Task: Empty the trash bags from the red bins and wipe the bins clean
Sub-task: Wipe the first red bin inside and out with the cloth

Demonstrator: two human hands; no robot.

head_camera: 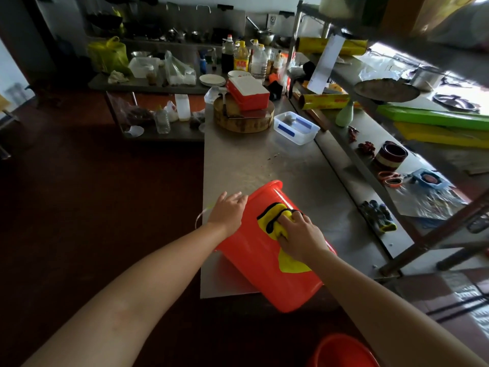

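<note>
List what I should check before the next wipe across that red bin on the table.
1. Red bin steadied: ok, left hand rests near its rim.
2. Yellow cloth on bin: ok, right hand holds it against the side.
3. Bin fully on steel table: not ok, base juts past the near edge.
4. Bag removed: cannot tell, mouth faces away.
5. Second red bin wiped: cannot tell.
</note>
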